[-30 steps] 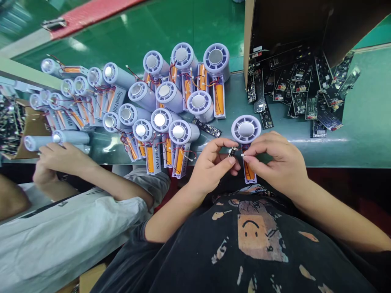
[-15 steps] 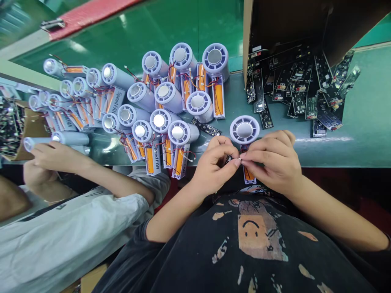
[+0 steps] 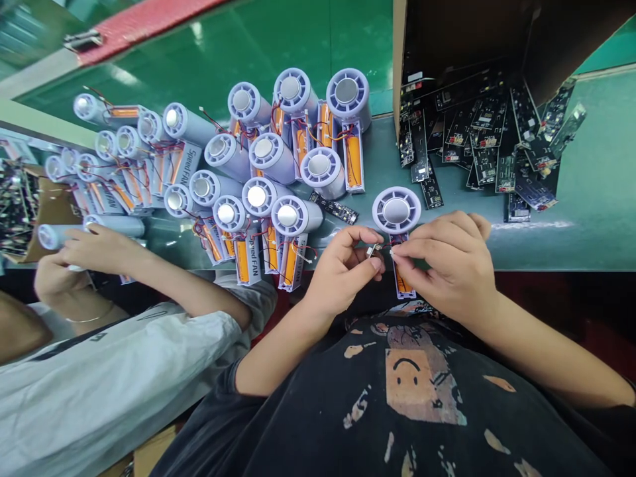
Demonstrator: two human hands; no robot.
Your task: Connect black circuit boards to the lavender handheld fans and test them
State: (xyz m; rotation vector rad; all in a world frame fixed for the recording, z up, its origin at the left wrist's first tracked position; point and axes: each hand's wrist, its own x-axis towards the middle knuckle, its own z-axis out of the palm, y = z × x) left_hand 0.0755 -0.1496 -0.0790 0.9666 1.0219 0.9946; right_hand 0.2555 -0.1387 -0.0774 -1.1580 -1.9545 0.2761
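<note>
My left hand (image 3: 342, 268) is closed on a small circuit board (image 3: 373, 250), whose end with a pale connector shows between thumb and fingers. My right hand (image 3: 447, 262) pinches a small white plug (image 3: 393, 251) between thumb and forefinger, just right of the board and apart from it. Between and behind the hands a lavender fan unit (image 3: 396, 209) rests at the table's front edge, its round end up. Its narrow housing with an orange battery (image 3: 403, 281) points toward my body, partly hidden by my right hand. Thin red wires run near the plug.
Several lavender fan units (image 3: 268, 156) with orange batteries stand on the green table (image 3: 531, 248) at left. One loose board (image 3: 334, 207) lies beside them. At right, circuit boards (image 3: 477, 139) spill from a cardboard box (image 3: 399, 66). Another person's hands (image 3: 94, 255) work at far left.
My hands have moved slightly apart. The board in my left hand has turned so its connector end shows, and the white plug now shows in my right fingertips.
</note>
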